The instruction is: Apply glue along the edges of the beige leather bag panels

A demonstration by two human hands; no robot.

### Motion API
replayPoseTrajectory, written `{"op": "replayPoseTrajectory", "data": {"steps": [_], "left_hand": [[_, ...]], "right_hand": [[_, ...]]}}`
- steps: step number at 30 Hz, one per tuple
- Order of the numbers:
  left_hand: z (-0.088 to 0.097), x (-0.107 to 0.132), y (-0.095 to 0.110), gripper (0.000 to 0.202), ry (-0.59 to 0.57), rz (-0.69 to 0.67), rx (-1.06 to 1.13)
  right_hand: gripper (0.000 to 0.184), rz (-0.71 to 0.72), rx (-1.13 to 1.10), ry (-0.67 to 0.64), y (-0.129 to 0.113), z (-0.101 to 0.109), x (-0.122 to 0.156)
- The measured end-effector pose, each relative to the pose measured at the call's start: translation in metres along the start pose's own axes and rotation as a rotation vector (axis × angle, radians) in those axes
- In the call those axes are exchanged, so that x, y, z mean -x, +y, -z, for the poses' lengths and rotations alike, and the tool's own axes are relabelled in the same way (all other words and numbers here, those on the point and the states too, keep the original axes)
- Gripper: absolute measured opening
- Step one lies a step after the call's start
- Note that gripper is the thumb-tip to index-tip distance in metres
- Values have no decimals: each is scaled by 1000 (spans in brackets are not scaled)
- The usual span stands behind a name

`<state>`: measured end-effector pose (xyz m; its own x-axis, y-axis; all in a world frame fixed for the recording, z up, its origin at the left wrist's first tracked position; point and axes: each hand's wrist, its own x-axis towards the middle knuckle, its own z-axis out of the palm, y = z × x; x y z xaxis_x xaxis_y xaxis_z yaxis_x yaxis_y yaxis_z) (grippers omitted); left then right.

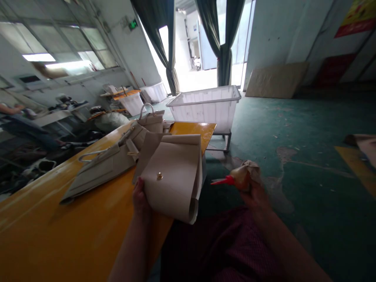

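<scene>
Little here can be read. The green lit sign (132,24) in the upper left of the frame is too small to make out, and the red and yellow poster (354,17) in the upper right corner is cut off by the edge, its writing blurred. The piece you hold shows no brand mark.

Your left hand (140,197), at lower centre, grips the beige bag panel (173,176) by its left edge, thumb on the front. The fingers behind are hidden. The panel stands upright over the near edge of the yellow table (58,235), a gold stud (159,176) on its face and its right side curling back out of sight.

Your right hand (255,192), right of centre, is clenched round a brownish squeeze bottle (245,174). Its red nozzle (222,181) points left toward the panel, near it but not touching. The bottle's body is mostly covered by your fingers.

Behind the panel, a pile of beige bag parts (111,164) lies on the table, partly hidden. A white tub (205,103) stands beyond the table's far end.
</scene>
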<state>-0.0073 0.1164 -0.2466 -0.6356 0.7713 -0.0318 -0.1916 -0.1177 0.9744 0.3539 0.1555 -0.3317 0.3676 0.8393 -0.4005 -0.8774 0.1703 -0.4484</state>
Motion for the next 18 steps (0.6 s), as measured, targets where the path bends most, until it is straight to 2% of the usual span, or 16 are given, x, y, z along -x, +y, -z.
{"op": "replayPoseTrajectory", "data": {"steps": [3, 6, 9, 12, 15, 18], "left_hand": [[-5, 1, 4, 33, 87, -32, 34], [-7, 2, 6, 35, 90, 60, 49], [-6, 2, 4, 39, 92, 123, 97], [-4, -1, 0, 29, 107, 118, 172], [-1, -5, -5, 24, 104, 94, 257], [2, -9, -12, 29, 75, 84, 332]], "right_hand": [[54, 93, 39, -125, 8, -17, 1], [59, 162, 80, -208, 13, -35, -4], [60, 202, 113, -190, 19, -53, -13], [59, 247, 141, -149, 25, -63, -23], [65, 293, 158, -99, 30, -62, -30], [69, 279, 159, -59, 33, -51, -31]]}}
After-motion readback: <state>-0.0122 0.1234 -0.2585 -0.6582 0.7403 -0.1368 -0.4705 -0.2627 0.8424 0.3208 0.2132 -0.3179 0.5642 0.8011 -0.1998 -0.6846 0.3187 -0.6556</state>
